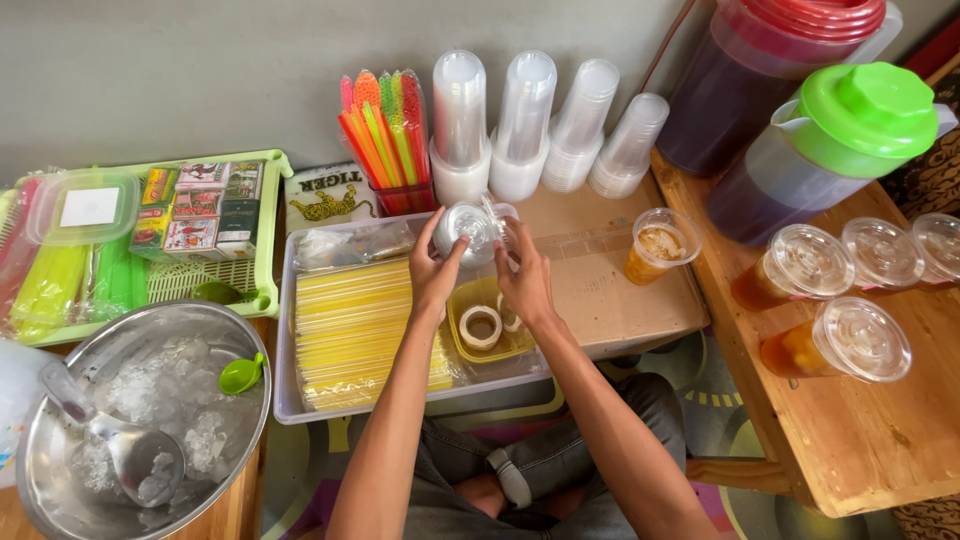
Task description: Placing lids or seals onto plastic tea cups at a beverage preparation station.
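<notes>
1. At centre frame, a clear plastic lid (pixel 470 226) is gripped by both hands — left hand (pixel 433 268), right hand (pixel 522 275) — above the clear tray (pixel 285 330).
2. The step appears to be lid handling — a steady, level grip is called for.
3. An uncovered tea cup (pixel 660 246) stands right of centre on the desk (pixel 620 310).

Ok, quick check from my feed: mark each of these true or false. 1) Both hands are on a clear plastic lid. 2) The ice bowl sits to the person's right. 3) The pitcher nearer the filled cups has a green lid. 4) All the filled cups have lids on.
1) True: the left hand and right hand hold the clear plastic lid over the tray.
2) False: the ice bowl is to the person's left.
3) True: the green-lidded pitcher stands by the lidded cups.
4) False: one cup near the tray is uncovered.
</notes>
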